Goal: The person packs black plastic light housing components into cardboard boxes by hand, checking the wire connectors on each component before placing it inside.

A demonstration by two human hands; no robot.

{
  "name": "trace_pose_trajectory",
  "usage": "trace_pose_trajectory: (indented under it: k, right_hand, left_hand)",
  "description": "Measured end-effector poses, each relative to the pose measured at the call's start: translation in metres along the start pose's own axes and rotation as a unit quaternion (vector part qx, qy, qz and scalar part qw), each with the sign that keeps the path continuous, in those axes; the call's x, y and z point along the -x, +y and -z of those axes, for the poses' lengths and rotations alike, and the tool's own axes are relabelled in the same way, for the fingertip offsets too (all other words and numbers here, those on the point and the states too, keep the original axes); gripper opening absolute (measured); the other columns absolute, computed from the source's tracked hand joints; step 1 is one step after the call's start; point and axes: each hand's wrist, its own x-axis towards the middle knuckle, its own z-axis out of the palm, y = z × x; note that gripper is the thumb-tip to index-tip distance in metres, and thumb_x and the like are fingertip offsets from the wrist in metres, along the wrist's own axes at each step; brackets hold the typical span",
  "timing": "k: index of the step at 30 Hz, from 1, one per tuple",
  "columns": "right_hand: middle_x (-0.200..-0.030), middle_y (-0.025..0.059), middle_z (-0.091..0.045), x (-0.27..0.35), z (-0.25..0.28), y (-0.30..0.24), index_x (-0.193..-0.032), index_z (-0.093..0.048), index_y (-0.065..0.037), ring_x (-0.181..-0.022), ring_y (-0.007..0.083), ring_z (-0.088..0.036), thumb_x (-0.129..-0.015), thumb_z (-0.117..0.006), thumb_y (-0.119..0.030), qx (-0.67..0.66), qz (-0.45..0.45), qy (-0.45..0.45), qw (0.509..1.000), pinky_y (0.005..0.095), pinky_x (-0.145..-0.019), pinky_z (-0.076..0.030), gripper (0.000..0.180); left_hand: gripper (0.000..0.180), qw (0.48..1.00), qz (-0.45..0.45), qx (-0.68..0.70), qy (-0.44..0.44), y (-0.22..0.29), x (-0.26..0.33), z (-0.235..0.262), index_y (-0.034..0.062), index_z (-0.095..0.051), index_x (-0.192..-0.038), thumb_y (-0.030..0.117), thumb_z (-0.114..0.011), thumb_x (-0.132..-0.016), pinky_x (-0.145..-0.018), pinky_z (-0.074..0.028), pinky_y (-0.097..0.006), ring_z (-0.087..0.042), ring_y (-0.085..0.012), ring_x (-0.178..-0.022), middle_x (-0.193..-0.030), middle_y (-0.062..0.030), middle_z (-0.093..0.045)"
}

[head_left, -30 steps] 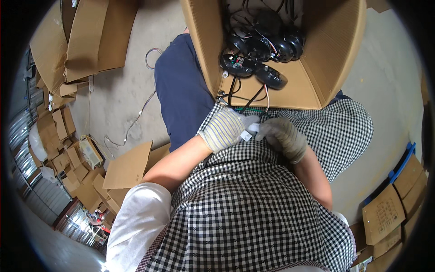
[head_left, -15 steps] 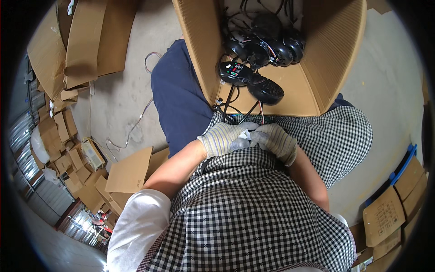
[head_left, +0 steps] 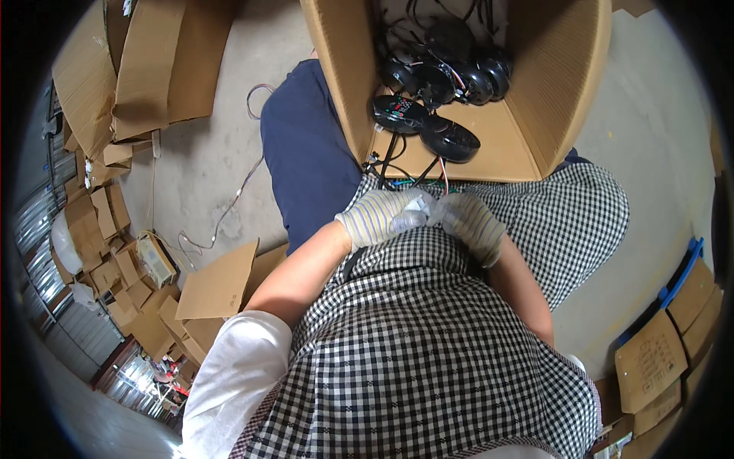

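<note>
My left hand [head_left: 382, 217], in a striped knit glove, is closed with its fingers pinched on a small white piece [head_left: 417, 205], perhaps plastic or paper. Against it, the gloved right hand [head_left: 475, 223] has its fingertips pressed together; what they hold is hidden. Both hands are over my lap. Just beyond them, a black oval unit with a small lit display [head_left: 399, 113] and a second glossy black oval unit [head_left: 451, 139] rest at the near edge of an opened cardboard box [head_left: 501, 141]. Dark cables [head_left: 388, 164] run from them toward my hands.
Several black rounded units [head_left: 451, 76] with tangled wires lie deeper in the box. Flattened cardboard [head_left: 145, 69] stands at far left, and an open carton [head_left: 218, 287] sits by my left elbow. A thin cable [head_left: 218, 229] crosses the floor. Printed cartons [head_left: 650, 363] are at right.
My right fingers have drawn slightly rightward from the left hand, and more of the white piece shows. The box and black units appear a little higher in view.
</note>
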Motion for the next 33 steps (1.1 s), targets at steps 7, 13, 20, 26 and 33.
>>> trace_pose_trajectory:
  k: [7,13,20,26,33]
  right_hand:
    - [-0.062,-0.0057,-0.053,0.014,-0.002,-0.028,-0.085,-0.066,-0.005,-0.049,0.002,-0.034,-0.089,-0.059,-0.029,-0.169,-0.085,0.088,0.978,0.0159,-0.046,-0.024,0.026]
    - [-0.06,-0.0056,-0.051,0.011,0.006,-0.017,-0.081,-0.067,-0.007,-0.051,0.0024,-0.038,-0.086,-0.063,-0.029,-0.133,-0.057,0.013,0.989,0.0175,-0.047,-0.029,0.022]
    - [-0.055,-0.0045,-0.048,-0.005,0.015,-0.015,-0.071,-0.066,-0.009,-0.049,0.0052,-0.041,-0.086,-0.059,-0.029,-0.01,-0.012,-0.128,0.992,0.021,-0.048,-0.036,0.026]
    - [-0.056,-0.0049,-0.051,-0.006,0.02,0.002,-0.068,-0.065,-0.013,-0.051,0.0038,-0.045,-0.085,-0.054,-0.027,0.027,-0.072,-0.134,0.988,0.0182,-0.054,-0.039,0.024]
    - [-0.06,0.0034,-0.056,-0.021,0.018,-0.004,-0.07,-0.065,-0.008,-0.051,0.0104,-0.05,-0.086,-0.051,-0.024,0.022,0.034,-0.164,0.986,0.0236,-0.052,-0.043,0.026]
  left_hand:
    - [0.055,1.0,0.001,-0.012,0.009,-0.001,-0.001,0.003,0.0142,-0.052,-0.12,0.058,-0.042,-0.088,-0.078,-0.048,-0.04,-0.063,-0.0346,-0.087,-0.098,-0.0142,-0.064]
    - [0.049,0.998,-0.033,-0.046,-0.01,0.005,-0.006,0.002,0.0151,-0.053,-0.118,0.053,-0.046,-0.088,-0.074,-0.049,-0.04,-0.063,-0.033,-0.084,-0.095,-0.0125,-0.065]
    - [0.063,0.987,0.017,-0.124,-0.102,0.007,-0.009,0.005,0.0202,-0.053,-0.126,0.066,-0.043,-0.083,-0.076,-0.05,-0.039,-0.063,-0.033,-0.086,-0.098,-0.0127,-0.066]
    - [0.053,0.993,-0.037,-0.077,-0.081,0.002,-0.004,0.004,0.0184,-0.055,-0.117,0.06,-0.041,-0.088,-0.07,-0.049,-0.039,-0.063,-0.0327,-0.078,-0.091,-0.0109,-0.065]
    - [0.04,0.99,-0.02,-0.042,-0.131,-0.007,-0.01,0.005,0.0153,-0.058,-0.108,0.048,-0.045,-0.091,-0.072,-0.048,-0.039,-0.062,-0.0328,-0.082,-0.09,-0.013,-0.064]
